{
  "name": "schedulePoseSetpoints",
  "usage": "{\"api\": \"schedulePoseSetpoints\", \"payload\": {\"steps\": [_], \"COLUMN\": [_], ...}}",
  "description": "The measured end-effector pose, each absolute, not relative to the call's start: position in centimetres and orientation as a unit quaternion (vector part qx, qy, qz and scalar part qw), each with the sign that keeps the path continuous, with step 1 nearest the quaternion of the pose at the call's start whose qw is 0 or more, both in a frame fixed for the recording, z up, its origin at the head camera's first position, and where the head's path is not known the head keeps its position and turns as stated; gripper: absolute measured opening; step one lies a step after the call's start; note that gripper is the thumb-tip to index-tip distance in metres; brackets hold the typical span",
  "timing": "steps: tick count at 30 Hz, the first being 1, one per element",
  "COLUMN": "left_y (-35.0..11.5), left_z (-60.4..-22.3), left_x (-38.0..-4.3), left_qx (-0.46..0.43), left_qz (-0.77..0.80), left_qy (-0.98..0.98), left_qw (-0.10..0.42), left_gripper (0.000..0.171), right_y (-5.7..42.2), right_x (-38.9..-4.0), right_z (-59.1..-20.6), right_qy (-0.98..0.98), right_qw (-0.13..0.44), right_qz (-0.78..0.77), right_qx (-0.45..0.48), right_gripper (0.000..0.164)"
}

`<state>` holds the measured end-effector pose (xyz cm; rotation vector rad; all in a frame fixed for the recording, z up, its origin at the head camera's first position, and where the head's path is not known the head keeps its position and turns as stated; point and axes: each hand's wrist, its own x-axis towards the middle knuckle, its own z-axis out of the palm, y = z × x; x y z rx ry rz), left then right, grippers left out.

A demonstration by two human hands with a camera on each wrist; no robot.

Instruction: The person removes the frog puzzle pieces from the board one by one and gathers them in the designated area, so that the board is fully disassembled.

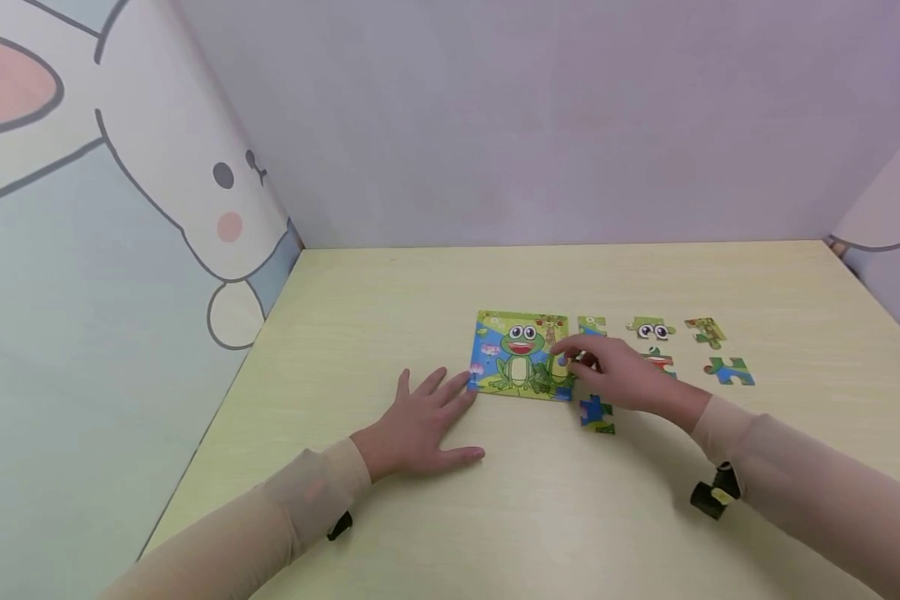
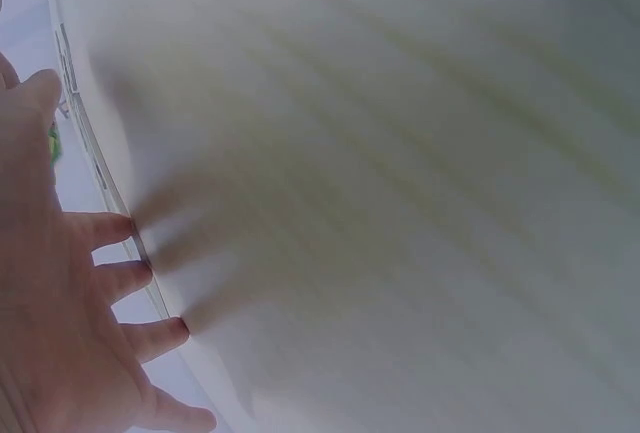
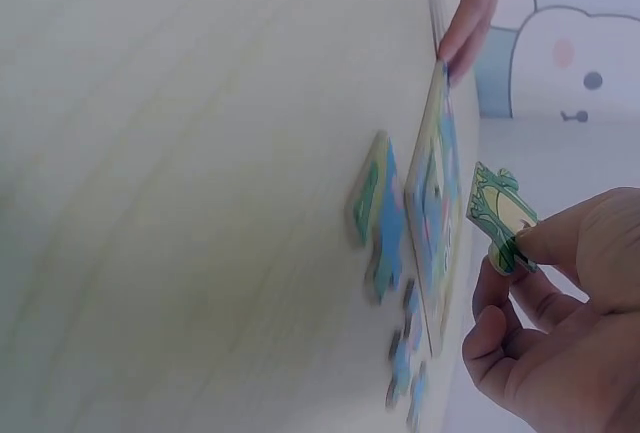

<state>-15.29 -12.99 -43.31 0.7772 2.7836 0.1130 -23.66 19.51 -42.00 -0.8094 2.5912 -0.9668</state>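
Note:
A square picture board (image 1: 487,337) with a smiling green frog lies flat on the table. My left hand (image 1: 418,427) rests spread on the tabletop, its fingertips at the board's left edge. Over the right side of the board is my right hand (image 1: 621,372), pinching a jigsaw piece (image 3: 502,215) between thumb and fingers. That piece shows part of a green frog with a pale belly and is held above the table in the right wrist view. Just below the right hand lies a blue and green jigsaw piece (image 1: 596,414).
Several loose pieces lie right of the board, among them an eyes piece (image 1: 651,330), a tree-patterned piece (image 1: 708,332), a green and blue piece (image 1: 731,372) and a mouth piece (image 1: 660,362) partly behind the right hand. A wall (image 1: 540,125) borders the table's (image 1: 360,292) far edge.

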Motion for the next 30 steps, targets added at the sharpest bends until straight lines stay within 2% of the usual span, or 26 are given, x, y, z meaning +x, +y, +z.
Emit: {"api": "schedulePoseSetpoints", "payload": {"steps": [7,15,23,30], "left_y": [-13.2,-13.5,-13.6,-13.8], "left_z": [-43.4,-43.4,-43.4,-43.4], "left_x": [-15.4,-15.3,-15.4,-15.5], "left_qx": [0.267,0.266,0.264,0.264], "left_qz": [0.035,0.034,0.03,0.027], "left_qy": [0.955,0.956,0.956,0.957], "left_qw": [0.121,0.12,0.12,0.119], "left_gripper": [0.088,0.087,0.087,0.087], "right_y": [24.7,29.6,31.4,30.6], "right_x": [-22.1,-20.6,-20.0,-20.3], "right_z": [-41.4,-42.5,-43.4,-43.0], "right_qy": [0.914,0.915,0.926,0.939], "right_qw": [0.125,0.149,0.113,0.067], "right_qz": [-0.299,-0.261,-0.239,-0.193], "right_qx": [-0.246,-0.268,-0.269,-0.276], "right_gripper": [0.029,0.026,0.025,0.028]}}
